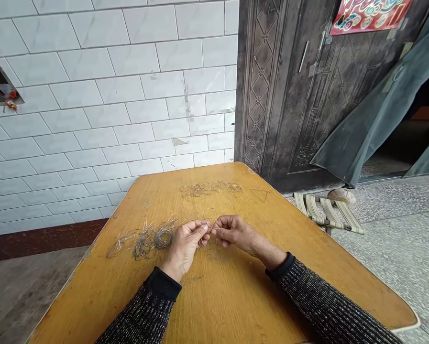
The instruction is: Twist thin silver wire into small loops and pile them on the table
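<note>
Thumb and fingers of my left hand [184,243] are pinched on a thin wire [214,210], part of which arcs up above the hands. Close against it on the right, my right hand [237,232] pinches the same wire with its fingertips. The fingers hide most of the wire, so its full shape cannot be made out. Just left of my left hand lie bundles of loose grey wire [145,243], some with stray ends sticking up, and a round wire coil [164,236].
Farther back on the wooden table [217,306] lie several small wire rings [199,190] and a wire triangle [260,195]. A tiled wall [135,110] and a dark door [271,95] stand behind. A strap-topped folding stool [327,211] is at the right.
</note>
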{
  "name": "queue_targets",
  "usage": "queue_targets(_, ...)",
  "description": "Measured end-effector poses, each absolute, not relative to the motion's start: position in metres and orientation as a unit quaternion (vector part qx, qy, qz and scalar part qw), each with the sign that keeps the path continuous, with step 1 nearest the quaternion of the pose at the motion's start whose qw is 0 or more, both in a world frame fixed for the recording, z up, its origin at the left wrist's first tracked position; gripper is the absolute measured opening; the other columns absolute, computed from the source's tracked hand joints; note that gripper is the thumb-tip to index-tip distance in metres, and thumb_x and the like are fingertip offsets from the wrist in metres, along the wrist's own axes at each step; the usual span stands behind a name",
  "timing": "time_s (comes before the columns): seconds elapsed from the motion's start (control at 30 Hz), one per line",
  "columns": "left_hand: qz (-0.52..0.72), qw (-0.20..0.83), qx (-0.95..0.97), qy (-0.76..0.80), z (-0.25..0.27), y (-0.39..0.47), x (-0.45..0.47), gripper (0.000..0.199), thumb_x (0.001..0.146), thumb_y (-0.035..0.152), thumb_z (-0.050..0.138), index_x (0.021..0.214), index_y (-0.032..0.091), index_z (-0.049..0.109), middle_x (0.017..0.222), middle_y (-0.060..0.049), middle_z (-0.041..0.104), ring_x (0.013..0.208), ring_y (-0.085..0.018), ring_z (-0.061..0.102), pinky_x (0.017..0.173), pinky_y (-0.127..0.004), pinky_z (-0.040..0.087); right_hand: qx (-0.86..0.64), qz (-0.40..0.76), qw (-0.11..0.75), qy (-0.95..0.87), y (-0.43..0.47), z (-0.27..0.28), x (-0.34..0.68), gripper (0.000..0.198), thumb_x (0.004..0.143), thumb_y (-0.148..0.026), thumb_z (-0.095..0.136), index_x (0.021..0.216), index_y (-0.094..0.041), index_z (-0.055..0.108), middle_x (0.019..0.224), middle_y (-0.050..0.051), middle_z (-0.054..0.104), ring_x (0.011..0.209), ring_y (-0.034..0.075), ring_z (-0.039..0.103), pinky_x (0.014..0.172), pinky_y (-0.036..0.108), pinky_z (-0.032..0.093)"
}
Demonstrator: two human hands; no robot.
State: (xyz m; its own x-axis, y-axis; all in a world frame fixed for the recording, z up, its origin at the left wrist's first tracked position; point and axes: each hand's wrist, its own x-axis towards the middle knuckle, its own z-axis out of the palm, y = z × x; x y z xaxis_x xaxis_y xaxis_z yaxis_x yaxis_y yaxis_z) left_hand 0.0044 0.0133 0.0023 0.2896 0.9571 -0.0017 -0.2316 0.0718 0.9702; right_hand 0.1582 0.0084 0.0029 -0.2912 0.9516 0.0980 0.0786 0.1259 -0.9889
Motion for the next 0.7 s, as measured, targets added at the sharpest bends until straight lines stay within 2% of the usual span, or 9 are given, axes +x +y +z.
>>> queue_targets(0.27,0.482,0.613,0.499,0.378,-0.002,0.013,0.006,0.027,0.059,0.029,0.072,0.079,0.013,0.063,0.073,-0.003,0.06,0.058,-0.008,0.051,0.059,-0.022,0.039,-0.404,0.528,0.455,-0.592,0.009,0.003,0.155,0.037,0.06,-0.048,0.065,0.058,-0.016,0.047,0.045,-0.006,0.046,0.036,0.004,0.039,0.036,0.017,0.028)
queue_targets(0.5,0.465,0.584,0.534,0.396,0.004,0.013,0.002,0.028,0.07,0.04,0.06,0.08,0.015,0.064,0.082,-0.006,0.06,0.068,-0.011,0.054,0.058,-0.021,0.039,-0.427,0.484,0.453,-0.615,0.01,-0.001,0.156,0.024,0.064,-0.033,0.061,0.056,-0.017,0.046,0.043,-0.007,0.041,0.037,0.004,0.033,0.037,0.018,0.025)
queue_targets(0.7,0.483,0.598,0.51,0.386,0.008,0.014,0.002,0.025,0.062,0.03,0.069,0.079,0.014,0.061,0.071,0.0,0.056,0.059,-0.007,0.05,0.055,-0.019,0.038,-0.424,0.474,0.424,-0.645,0.007,0.0,0.153,0.018,0.067,-0.027,0.056,0.056,-0.016,0.046,0.044,-0.006,0.042,0.039,0.004,0.032,0.039,0.018,0.024)
